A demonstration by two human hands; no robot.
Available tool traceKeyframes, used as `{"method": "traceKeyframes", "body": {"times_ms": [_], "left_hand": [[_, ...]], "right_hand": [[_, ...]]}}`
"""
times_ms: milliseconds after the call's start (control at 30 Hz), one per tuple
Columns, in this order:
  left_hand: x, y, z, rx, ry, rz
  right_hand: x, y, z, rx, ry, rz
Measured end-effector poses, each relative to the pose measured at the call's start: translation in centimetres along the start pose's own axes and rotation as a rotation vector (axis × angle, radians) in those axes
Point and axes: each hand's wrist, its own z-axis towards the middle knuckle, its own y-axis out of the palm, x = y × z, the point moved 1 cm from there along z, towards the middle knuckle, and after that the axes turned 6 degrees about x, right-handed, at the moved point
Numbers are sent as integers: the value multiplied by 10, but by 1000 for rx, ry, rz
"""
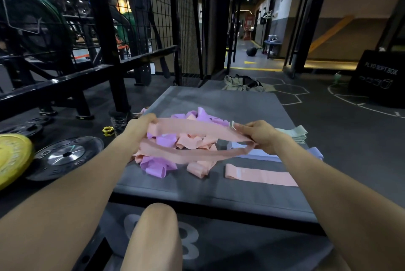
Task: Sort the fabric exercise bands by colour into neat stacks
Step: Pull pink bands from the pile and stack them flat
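A grey mat [219,104] lies on the dark gym floor, its near edge over a lower pad printed with a large pale numeral. To the left stands a black rack [105,29] with a wire grid behind it; on the floor beside it lie a yellow plate [12,157], a black plate [65,154] and a small yellow collar [108,131]. A corridor with yellow floor marks runs off ahead, a dark ball [251,51] in it, and a black plyo box [381,75] stands at the far right. A heap of clothing [241,83] lies just past the mat's far edge.

On the mat sits a tangled pile [175,146] of purple and peach bands. Right of it are sorted stacks — a green stack [293,134] farthest, a lilac stack [315,153] nearer, and a flat peach stack [260,175] nearest.

Both hands hold one peach band [190,128] stretched in a loop above the pile. The left hand [140,125] has its fingers curled round one end; the right hand [260,135] pinches the other end — near the band's pale tag.
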Motion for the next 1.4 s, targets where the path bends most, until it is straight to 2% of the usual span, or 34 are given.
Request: {"method": "traceKeyframes", "body": {"times_ms": [133, 233, 367, 533, 600, 733, 833, 967, 1067, 1133, 1200, 1400], "left_hand": [[0, 0, -11, -102, -38, 37], [-1, 2, -15, -238, -106, 37], [8, 12, -26, -358, -87, -25], [19, 19, -34, -454, -30, -120], [22, 22, -38, -468, -27, -124], [27, 34, -47, -454, 26, -132], [33, 41, -54, -459, 67, -135], [37, 45, -56, -459, 121, -27], [40, 48, -54, -327, 318, 188], [44, 51, -58, -313, 472, 199], [48, 59, -65, -375, 557, 187], [63, 80, -80, -352, 621, 97]], "right_hand": [[7, 1, 1, 80, -58, -195], [9, 7, 2, 82, -98, -287], [7, 17, 1, 55, -137, -367], [-2, 33, -5, -78, -204, -397], [-14, 41, -12, -79, -318, -396], [-48, 55, -27, -7, -527, -111], [-63, 64, -34, 61, -653, -233], [-65, 56, -35, 171, -656, -250], [-63, 46, -34, 213, -629, -224], [-63, 39, -33, 234, -611, -214], [-65, 33, -33, 243, -616, -202], [-71, 14, -39, 240, -651, -167]]}}
